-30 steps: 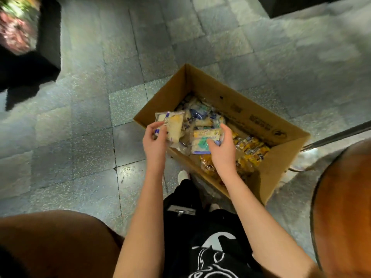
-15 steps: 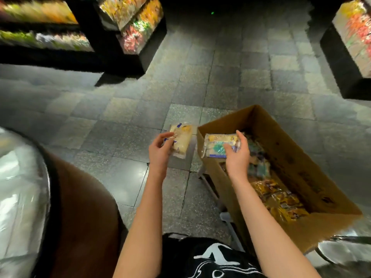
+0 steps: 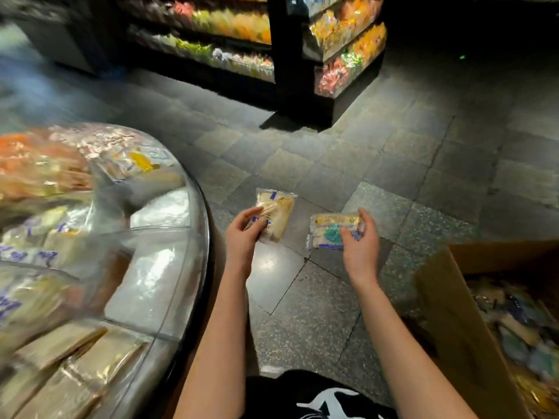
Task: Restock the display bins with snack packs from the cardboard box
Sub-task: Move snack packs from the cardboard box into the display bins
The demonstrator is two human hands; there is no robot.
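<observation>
My left hand (image 3: 243, 237) grips a clear pack with a pale yellow snack (image 3: 276, 217) by its lower left corner. My right hand (image 3: 360, 247) holds a second pack with yellow and green print (image 3: 328, 231), fingers curled over its right end. Both packs hang over the tiled floor. The cardboard box (image 3: 447, 322) stands open at the lower right, with several blurred packs inside. A round display with clear divided bins (image 3: 169, 261) fills the left side; its sections hold pale, orange and brown packs.
Dark shelving (image 3: 290, 55) with lit rows of colourful snack bags stands across the aisle at the top. Grey tiled floor (image 3: 317, 313) lies between the round display and the box. My black clothing shows at the bottom edge.
Both hands lifted their packs out of the box and swung left, away from it. The view turned left, bringing the round display into sight and pushing the box to the right edge.
</observation>
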